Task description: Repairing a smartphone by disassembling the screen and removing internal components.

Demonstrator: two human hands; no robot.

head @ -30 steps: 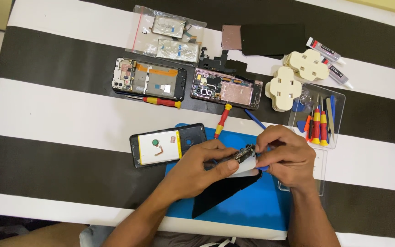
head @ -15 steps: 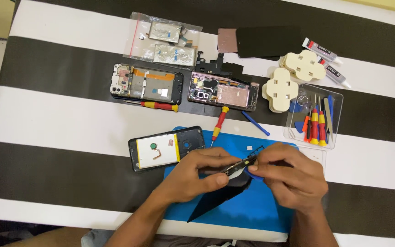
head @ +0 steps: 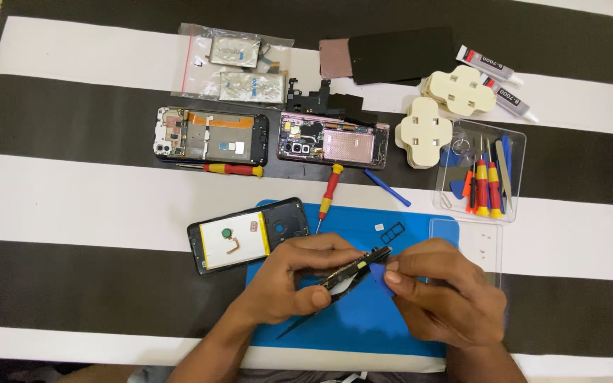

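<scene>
Toward the left half of the striped tablecloth (head: 72,198), a clear bag of flat metal parts (head: 239,67) lies near the far edge, and in front of it an opened phone frame (head: 211,136) rests on a black stripe with a red-and-yellow screwdriver (head: 232,169) along its near side. Closer to me, a black back cover (head: 246,235) lies inside-up, overlapping the left edge of the blue mat (head: 420,234). Over that mat, near the front edge of the table, my left hand (head: 285,291) is closed around the phone (head: 352,269) I am working on, held on edge with its thin side up, fingers on top and thumb below. My right hand (head: 448,298) sits just beside it, fingers pinched shut on a small blue pick (head: 381,278) whose tip touches the phone's right end. A second screwdriver (head: 329,195) lies with its tip on the mat's far edge, and behind it a second opened phone (head: 333,145) shows its board, with a blue pry tool (head: 387,188) just right of it. Further right stand two stacks of cream cross-shaped pieces (head: 441,110), then a clear tray (head: 512,142) of tools, and two glue tubes (head: 498,81) toward the far right corner.
</scene>
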